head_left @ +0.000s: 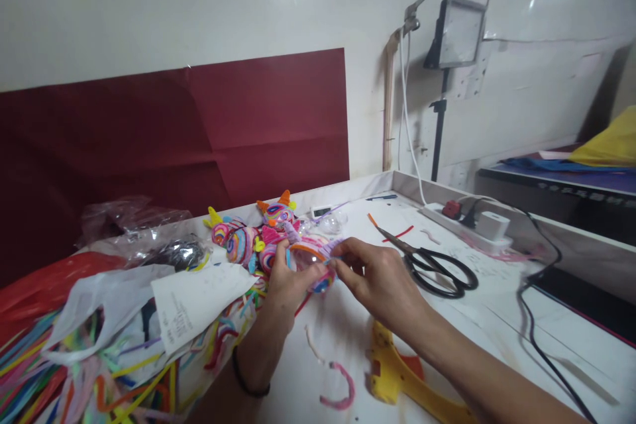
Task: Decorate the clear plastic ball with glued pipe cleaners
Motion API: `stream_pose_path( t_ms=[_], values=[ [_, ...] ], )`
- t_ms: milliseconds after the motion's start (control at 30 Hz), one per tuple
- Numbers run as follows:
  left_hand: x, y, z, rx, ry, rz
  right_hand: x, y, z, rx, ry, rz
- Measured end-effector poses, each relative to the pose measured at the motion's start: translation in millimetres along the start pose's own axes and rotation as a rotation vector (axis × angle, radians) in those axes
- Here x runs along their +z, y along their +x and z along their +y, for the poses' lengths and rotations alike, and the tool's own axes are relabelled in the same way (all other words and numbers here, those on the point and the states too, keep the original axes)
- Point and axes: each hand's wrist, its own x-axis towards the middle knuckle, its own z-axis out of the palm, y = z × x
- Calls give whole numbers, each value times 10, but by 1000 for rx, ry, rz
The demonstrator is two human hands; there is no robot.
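My left hand grips a small multicoloured pipe-cleaner figure from its left side. My right hand pinches the same figure from the right, fingertips touching a pipe-cleaner end on it. Just behind the hands lie finished pipe-cleaner figures with spiral patterns, yellow and orange ears. Black-handled scissors lie shut on the white table to the right of my right hand. A yellow glue gun lies under my right forearm. A pink pipe-cleaner piece lies curled near the front.
Plastic bags with several loose coloured pipe cleaners crowd the left. A power strip with plugs and a black cable run along the right. A lamp on a stand rises at the back corner. A dark red sheet covers the wall.
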Motion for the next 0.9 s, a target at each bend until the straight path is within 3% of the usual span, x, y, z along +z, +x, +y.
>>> stream_pose_path(
  t_ms=[167,333,500,667,900],
  values=[
    [3,-27,21,-16,46,-6,-197,-25,143,33,-28,65],
    [-26,46,-25,-79,53,26,-513,18,593,188,-386,-197],
    [1,83,10,-104,54,39,-754,22,1128,327,-618,-354],
    [28,47,63,-151,36,49,-719,-38,1441,462,-765,-531],
    [27,68,31,-186,-58,26,-675,41,1510,510,-801,-633]
  ],
)
